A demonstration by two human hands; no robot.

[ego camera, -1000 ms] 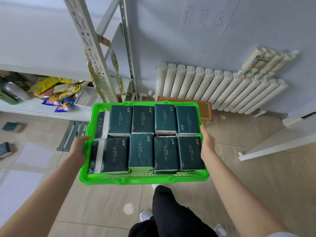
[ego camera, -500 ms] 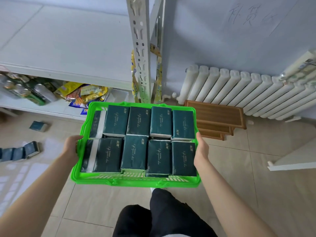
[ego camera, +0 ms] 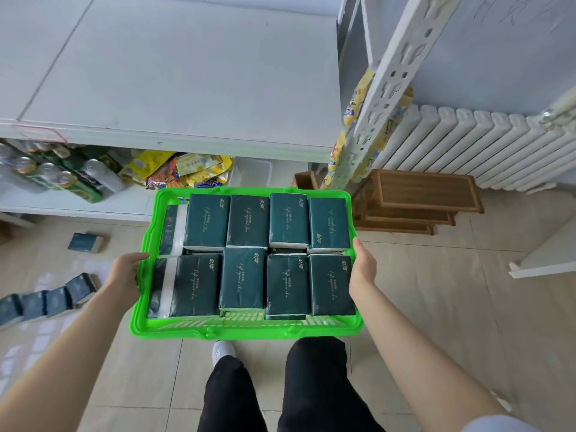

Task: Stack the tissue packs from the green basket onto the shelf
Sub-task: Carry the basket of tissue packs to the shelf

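1. The basket (ego camera: 246,330) was held level in front of the person, above the tiled floor (ego camera: 436,322), just short of the shelf (ego camera: 174,79).
2. The left hand (ego camera: 126,271) gripped the basket's left rim, thumb lying over the edge, fingers hidden below.
3. The right hand (ego camera: 361,266) gripped the right rim the same way, thumb on top.
4. The packs (ego camera: 246,254), dark green, filled the basket: two rows lying flat, four across each, plus two standing on edge at the left wall. More packs showed under the top layer; count could not be told.
5. The shelf's upper board was bare white. The lower level held cans (ego camera: 53,173) at left and snack bags (ego camera: 184,168) in the middle.
6. The shelf post (ego camera: 383,88), white and slotted, rose at the right, with yellow packaging beside it.
7. A radiator (ego camera: 486,145) ran along the blue wall at the right; wooden trays (ego camera: 417,201) were stacked on the floor under it, just right of the basket.
8. Loose packs (ego camera: 46,299) lay on the floor at the left, one more (ego camera: 85,242) further back.
9. Black trousers (ego camera: 286,391) and a white shoe (ego camera: 223,350) showed below the basket.
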